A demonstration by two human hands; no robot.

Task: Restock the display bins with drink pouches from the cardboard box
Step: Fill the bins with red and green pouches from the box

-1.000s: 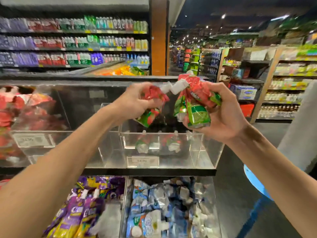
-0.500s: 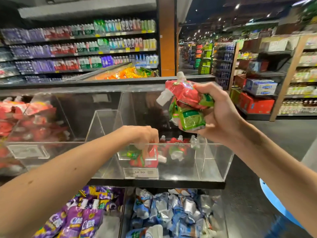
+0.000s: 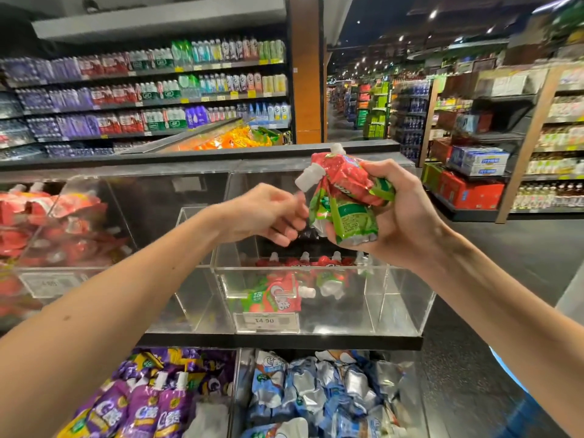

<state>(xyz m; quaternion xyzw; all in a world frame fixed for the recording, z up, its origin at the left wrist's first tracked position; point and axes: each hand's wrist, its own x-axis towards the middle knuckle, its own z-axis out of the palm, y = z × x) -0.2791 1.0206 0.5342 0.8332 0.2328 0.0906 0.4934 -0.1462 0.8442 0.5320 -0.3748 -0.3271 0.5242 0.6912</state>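
We are in the middle of the filling step. Our right hand (image 3: pixel 407 222) grips a crumpled bunch of red-and-green drink pouches (image 3: pixel 344 197), fingers and thumb curled tight round their lower halves and white caps pointing up and left. It holds the bunch above the clear bin (image 3: pixel 398 298) that carries the price label (image 3: pixel 267 320) on its front wall. Our left hand (image 3: pixel 268 213) hangs just left of the bunch, also above the bin, its fingers loosely half-curled with nothing in them. It is slightly blurred, so we cannot tell whether a fingertip touches the nearest cap. Inside the bin one pouch (image 3: pixel 275 295) lies against the front wall above the label, and a short row of pouches (image 3: pixel 316 263) stands along the back. With so much room left, we judge this bin to be early in its restock. The cardboard box is not in view. Left of the bin a neighbouring bin holds red pouches (image 3: pixel 47 222); below it lie purple pouches (image 3: pixel 148 406) and blue pouches (image 3: pixel 316 396). The next move, as we read it, is for the left hand to pinch one pouch by its cap or top edge. It must draw that pouch free while the right hand loosens just enough to release that one alone, then carry it down into the bin. The pouches look soft and slick, so the risk we see is a second pouch slipping out with the first.
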